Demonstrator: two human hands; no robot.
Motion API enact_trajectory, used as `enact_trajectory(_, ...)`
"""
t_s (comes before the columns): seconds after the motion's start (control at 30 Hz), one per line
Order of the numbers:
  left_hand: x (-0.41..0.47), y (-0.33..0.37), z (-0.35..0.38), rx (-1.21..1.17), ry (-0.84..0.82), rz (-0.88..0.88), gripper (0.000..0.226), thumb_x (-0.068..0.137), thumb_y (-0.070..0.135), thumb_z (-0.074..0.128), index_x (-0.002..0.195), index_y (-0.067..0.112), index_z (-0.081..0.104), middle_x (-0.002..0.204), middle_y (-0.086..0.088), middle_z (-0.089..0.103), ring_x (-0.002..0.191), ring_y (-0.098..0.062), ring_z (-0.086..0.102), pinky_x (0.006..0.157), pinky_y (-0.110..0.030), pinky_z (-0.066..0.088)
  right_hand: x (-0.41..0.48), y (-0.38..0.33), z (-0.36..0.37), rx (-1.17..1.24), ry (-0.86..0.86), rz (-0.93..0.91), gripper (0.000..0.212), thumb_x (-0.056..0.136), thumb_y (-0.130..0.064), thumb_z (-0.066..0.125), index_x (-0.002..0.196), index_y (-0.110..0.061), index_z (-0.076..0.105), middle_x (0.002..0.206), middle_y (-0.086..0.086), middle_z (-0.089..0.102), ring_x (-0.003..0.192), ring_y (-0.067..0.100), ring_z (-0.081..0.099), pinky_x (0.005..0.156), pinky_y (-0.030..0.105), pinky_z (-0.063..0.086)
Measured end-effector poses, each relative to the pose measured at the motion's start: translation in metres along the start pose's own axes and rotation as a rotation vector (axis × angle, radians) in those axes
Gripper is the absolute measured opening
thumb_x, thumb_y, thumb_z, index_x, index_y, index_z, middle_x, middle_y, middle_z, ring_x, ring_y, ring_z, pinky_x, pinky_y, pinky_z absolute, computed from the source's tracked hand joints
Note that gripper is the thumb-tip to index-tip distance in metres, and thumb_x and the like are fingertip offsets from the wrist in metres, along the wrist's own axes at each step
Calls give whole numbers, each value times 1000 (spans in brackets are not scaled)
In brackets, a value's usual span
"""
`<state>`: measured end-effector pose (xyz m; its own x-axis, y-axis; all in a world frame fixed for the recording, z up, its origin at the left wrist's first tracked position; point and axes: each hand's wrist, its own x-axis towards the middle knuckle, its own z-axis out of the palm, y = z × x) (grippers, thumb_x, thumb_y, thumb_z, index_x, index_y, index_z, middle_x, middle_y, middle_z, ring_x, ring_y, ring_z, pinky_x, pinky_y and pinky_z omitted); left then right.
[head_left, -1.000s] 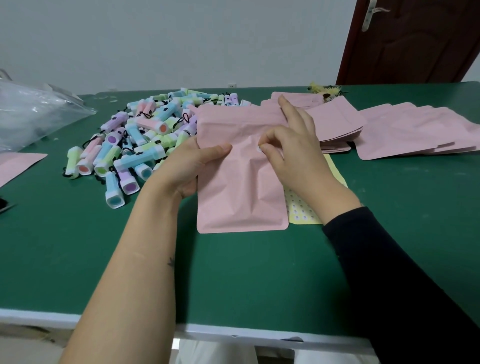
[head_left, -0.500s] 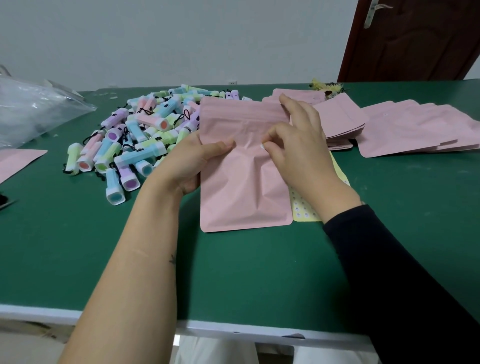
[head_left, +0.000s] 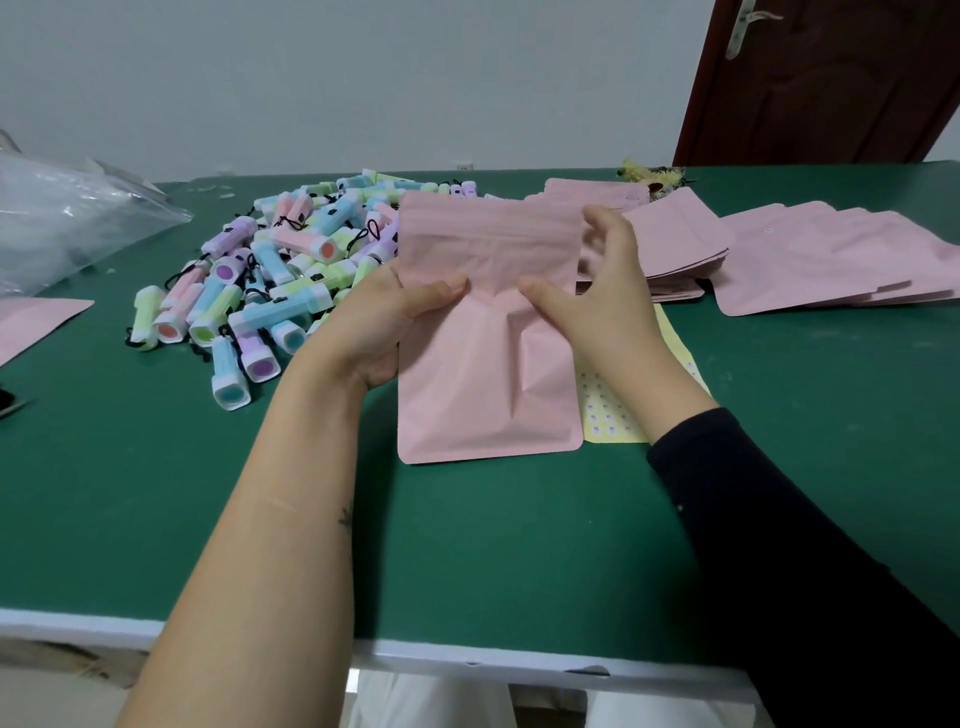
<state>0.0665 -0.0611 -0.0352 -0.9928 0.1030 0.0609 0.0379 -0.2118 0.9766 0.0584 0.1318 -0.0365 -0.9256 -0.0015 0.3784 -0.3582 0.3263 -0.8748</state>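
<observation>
Pink and matt, a flat rectangular pouch stands at the middle of the view, held between both hands above the green table top. The left hand grips it from nine o'clock. Its thumb lies across the front face, pointing toward three, and its fingers are tucked behind the left edge. The right hand grasps it from three o'clock, with the thumb pressed on the front and pointing toward nine. Its other fingers are spread behind the upper right edge and somewhat blurred. The two thumb tips sit near each other at the pouch's middle, just apart, and the face creases below them. The pouch's bottom edge, at six o'clock, is low over the table; whether it touches cannot be told.

At the pouch's ten o'clock lies a heap of pastel plastic torches. At two o'clock is a stack of flat pink pouches, with a fanned spread of pink pouches beyond it toward three. A pale yellow sticker sheet shows at four o'clock, partly under the right wrist. A clear plastic bag lies far out at nine to ten o'clock.
</observation>
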Motion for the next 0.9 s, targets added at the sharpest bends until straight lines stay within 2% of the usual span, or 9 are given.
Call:
enact_trajectory(0.1,0,0,-1,-5,-2,-2,17,89,3,63,103,11,70,99,-6,76,86,-19,74,69,-29,58,1,2,0,374,-108,278,42,80,-12,77,119,-8,60,113,5,71,99,22,70,93,43,55)
enact_trajectory(0.2,1,-1,0,29,25,-4,16,89,3,64,99,13,71,97,-6,76,85,-20,74,68,-28,58,2,5,-1,344,-97,252,22,79,-7,77,100,-7,70,94,5,76,86,23,73,81,41,59)
enact_trajectory(0.3,3,-2,2,27,98,31,15,88,4,66,100,12,70,94,-6,77,82,-19,73,70,-29,58,4,6,-3,299,-114,189,17,79,-6,77,87,-20,71,86,-1,77,82,17,74,77,35,60)
enact_trajectory(0.4,5,-2,5,28,138,67,20,88,2,66,104,13,68,96,-4,77,85,-18,73,73,-29,58,4,4,-3,352,-130,189,13,83,-9,74,89,-20,71,90,-1,77,84,17,73,78,32,60)
enact_trajectory(0.5,5,-4,10,72,142,65,23,86,0,68,105,13,68,96,-4,77,83,-19,73,72,-29,58,5,2,-4,408,-29,220,5,88,-15,70,91,-17,73,89,-1,76,82,13,71,75,29,58)
enact_trajectory(0.63,6,-7,16,106,209,111,15,87,7,71,100,13,71,92,-2,77,80,-15,72,73,-27,56,6,0,-5,303,-1,173,13,90,-15,68,103,-14,72,101,1,73,97,18,68,93,37,54)
enact_trajectory(0.8,5,-8,16,109,215,142,8,88,11,71,93,17,72,91,-2,77,79,-15,72,71,-27,56,4,-1,-5,308,1,177,9,90,-23,69,86,-15,71,87,2,74,80,15,66,84,44,55)
enact_trajectory(0.83,4,-8,18,101,218,148,7,89,12,70,93,17,72,90,-1,77,79,-14,72,70,-26,56,3,-2,-4,296,10,163,10,91,-22,68,86,-14,70,89,4,74,79,16,65,84,45,55)
enact_trajectory(0.9,4,-10,21,117,249,180,6,90,13,69,92,19,71,87,2,77,77,-11,72,68,-22,55,3,-4,-2,275,31,152,24,92,-23,66,96,1,68,103,23,70,80,23,62,84,52,53)
